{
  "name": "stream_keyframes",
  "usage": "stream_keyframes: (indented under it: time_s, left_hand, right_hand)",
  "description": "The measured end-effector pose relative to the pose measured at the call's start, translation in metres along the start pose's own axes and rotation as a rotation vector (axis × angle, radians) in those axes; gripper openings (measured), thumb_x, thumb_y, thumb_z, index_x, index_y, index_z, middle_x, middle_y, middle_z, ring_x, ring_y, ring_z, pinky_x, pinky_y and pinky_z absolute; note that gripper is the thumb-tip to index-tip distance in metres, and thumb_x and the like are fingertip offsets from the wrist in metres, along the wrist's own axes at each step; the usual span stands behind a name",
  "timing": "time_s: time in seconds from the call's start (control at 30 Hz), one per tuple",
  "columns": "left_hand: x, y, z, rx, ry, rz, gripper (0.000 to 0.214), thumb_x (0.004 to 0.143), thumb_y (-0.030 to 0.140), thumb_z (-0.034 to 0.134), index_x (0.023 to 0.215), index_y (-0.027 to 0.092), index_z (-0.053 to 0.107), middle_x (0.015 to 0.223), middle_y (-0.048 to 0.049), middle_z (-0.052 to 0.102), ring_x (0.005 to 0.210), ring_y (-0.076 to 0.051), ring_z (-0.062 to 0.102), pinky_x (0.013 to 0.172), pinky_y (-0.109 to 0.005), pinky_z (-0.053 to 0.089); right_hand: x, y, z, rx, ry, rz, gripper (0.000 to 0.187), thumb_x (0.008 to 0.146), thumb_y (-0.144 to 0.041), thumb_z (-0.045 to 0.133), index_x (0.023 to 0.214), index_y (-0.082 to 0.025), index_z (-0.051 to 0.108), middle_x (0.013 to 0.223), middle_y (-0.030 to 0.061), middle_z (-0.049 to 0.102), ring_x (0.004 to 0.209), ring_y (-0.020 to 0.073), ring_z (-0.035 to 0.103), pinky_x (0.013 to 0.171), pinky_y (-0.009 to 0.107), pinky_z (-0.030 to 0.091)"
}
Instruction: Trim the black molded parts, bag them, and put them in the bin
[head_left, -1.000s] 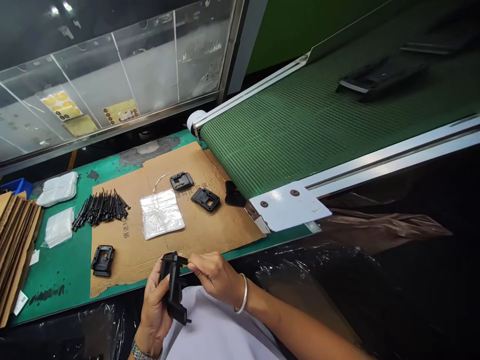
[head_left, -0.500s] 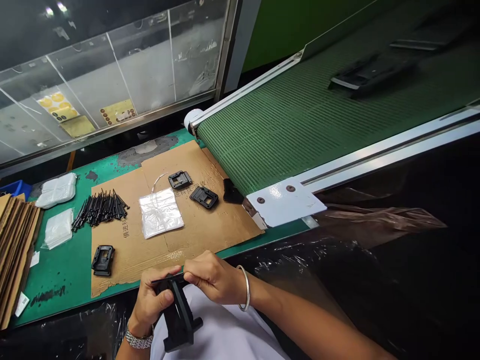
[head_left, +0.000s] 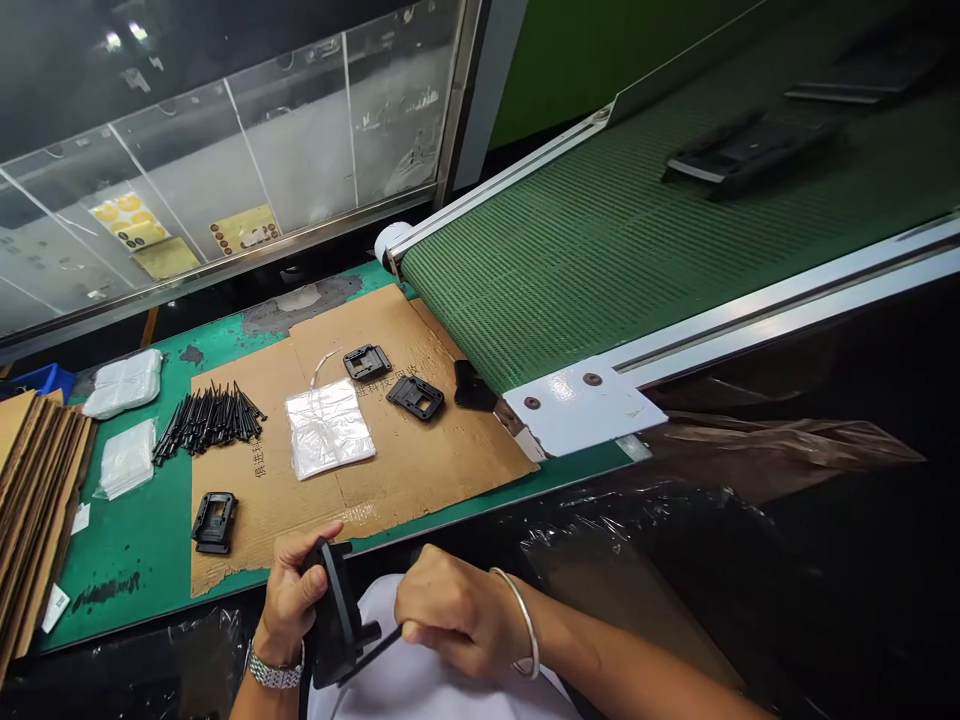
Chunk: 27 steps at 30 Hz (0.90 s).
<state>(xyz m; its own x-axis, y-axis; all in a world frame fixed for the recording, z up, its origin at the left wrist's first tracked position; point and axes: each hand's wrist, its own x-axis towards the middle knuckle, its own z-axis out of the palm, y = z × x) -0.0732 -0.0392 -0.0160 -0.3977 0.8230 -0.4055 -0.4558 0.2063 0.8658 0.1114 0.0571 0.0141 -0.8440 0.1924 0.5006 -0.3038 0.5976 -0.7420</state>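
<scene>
My left hand point(head_left: 294, 592) grips a black plastic frame part point(head_left: 335, 618) upright over my lap, below the table's near edge. My right hand point(head_left: 444, 612) is closed in a pinch on a thin black pin point(head_left: 373, 652) that slants down-left to the lower end of the part. A silver watch sits on my left wrist and a bangle on my right. Similar black parts lie on the cardboard sheet point(head_left: 420, 460): one at the near left point(head_left: 214, 521) and two farther back point(head_left: 366, 361) point(head_left: 415, 397). A pile of black pins point(head_left: 208, 421) lies at the cardboard's left.
A clear plastic bag point(head_left: 328, 427) lies mid-cardboard. White bag stacks point(head_left: 124, 384) and flat cardboard pieces point(head_left: 34, 500) sit at left. A green conveyor belt point(head_left: 637, 240) runs up to the right carrying a dark part point(head_left: 739, 152). Black plastic sheeting point(head_left: 712, 560) lies under it.
Both hands dropped toward my lap. The right hand pulled down and right from the part's top, and the pin now runs to the part's lower end. The part turned upright again.
</scene>
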Motion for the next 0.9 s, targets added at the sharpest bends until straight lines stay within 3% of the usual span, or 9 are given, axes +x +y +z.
stream_keyframes:
  time_s: [0.2, 0.27, 0.43, 0.53, 0.63, 0.73, 0.8, 0.9]
  left_hand:
    - [0.005, 0.004, 0.000, 0.237, -0.130, 0.144, 0.033, 0.048, 0.036, 0.074, 0.077, 0.019, 0.072, 0.076, -0.0081, 0.069, 0.075, -0.025, 0.058, 0.073, -0.035, 0.043]
    - [0.006, 0.003, 0.000, 0.256, -0.156, 0.138, 0.034, 0.050, 0.036, 0.073, 0.079, 0.019, 0.072, 0.077, -0.0083, 0.069, 0.076, -0.026, 0.058, 0.074, -0.035, 0.043]
    - [0.007, 0.004, 0.001, 0.291, -0.208, 0.156, 0.035, 0.053, 0.034, 0.072, 0.085, 0.019, 0.071, 0.082, -0.0099, 0.070, 0.074, -0.025, 0.058, 0.073, -0.033, 0.042]
    - [0.006, 0.007, 0.002, 0.321, -0.199, 0.220, 0.032, 0.053, 0.032, 0.072, 0.082, 0.020, 0.072, 0.078, -0.0085, 0.070, 0.070, -0.023, 0.058, 0.071, -0.032, 0.042]
    - [0.004, 0.009, 0.002, 0.325, -0.148, 0.215, 0.034, 0.050, 0.033, 0.073, 0.081, 0.020, 0.072, 0.070, -0.0069, 0.069, 0.068, -0.023, 0.057, 0.071, -0.032, 0.041]
    - [0.005, 0.009, -0.001, 0.287, -0.105, 0.199, 0.034, 0.050, 0.035, 0.073, 0.080, 0.020, 0.072, 0.075, -0.0072, 0.069, 0.071, -0.023, 0.057, 0.074, -0.032, 0.041]
    - [0.007, 0.008, -0.003, 0.272, -0.100, 0.191, 0.035, 0.050, 0.036, 0.073, 0.081, 0.019, 0.072, 0.080, -0.0079, 0.069, 0.072, -0.022, 0.056, 0.074, -0.031, 0.040]
    - [0.011, 0.013, 0.000, 0.342, -0.178, 0.195, 0.037, 0.054, 0.034, 0.072, 0.087, 0.019, 0.071, 0.071, -0.0064, 0.068, 0.064, -0.019, 0.054, 0.067, -0.029, 0.040]
  right_hand:
    - [0.011, -0.001, -0.001, 0.081, 0.195, 0.399, 0.045, 0.092, -0.041, 0.019, 0.068, -0.016, 0.048, 0.053, -0.0026, 0.042, 0.046, 0.0078, 0.039, 0.047, 0.020, 0.032]
    - [0.015, -0.002, 0.001, 0.128, 0.210, 0.453, 0.046, 0.091, -0.043, 0.020, 0.068, -0.015, 0.048, 0.053, -0.0033, 0.041, 0.046, 0.0069, 0.037, 0.046, 0.019, 0.031]
    - [0.020, 0.002, 0.007, 0.056, 0.196, 0.457, 0.045, 0.091, -0.042, 0.021, 0.058, -0.017, 0.038, 0.051, -0.0052, 0.034, 0.044, 0.0063, 0.032, 0.043, 0.019, 0.027]
    - [0.018, 0.007, 0.008, -0.008, 0.138, 0.336, 0.045, 0.091, -0.042, 0.018, 0.057, -0.018, 0.034, 0.051, -0.0046, 0.033, 0.044, 0.0073, 0.032, 0.043, 0.021, 0.026]
    - [0.012, 0.008, 0.007, -0.028, 0.012, 0.173, 0.044, 0.091, -0.040, 0.017, 0.055, -0.020, 0.032, 0.050, -0.0039, 0.032, 0.044, 0.0085, 0.032, 0.043, 0.023, 0.025]
    - [0.005, 0.006, 0.007, 0.016, -0.099, 0.096, 0.043, 0.090, -0.039, 0.018, 0.055, -0.020, 0.032, 0.049, -0.0043, 0.030, 0.044, 0.0085, 0.030, 0.043, 0.023, 0.024]
    - [0.003, 0.005, 0.008, 0.081, -0.048, 0.147, 0.044, 0.090, -0.041, 0.018, 0.056, -0.019, 0.035, 0.049, -0.0043, 0.032, 0.044, 0.0078, 0.031, 0.043, 0.022, 0.026]
    - [0.006, 0.008, 0.009, 0.184, 0.139, 0.353, 0.053, 0.087, -0.056, 0.018, 0.066, -0.016, 0.046, 0.052, -0.0040, 0.036, 0.045, 0.0070, 0.032, 0.043, 0.020, 0.027]
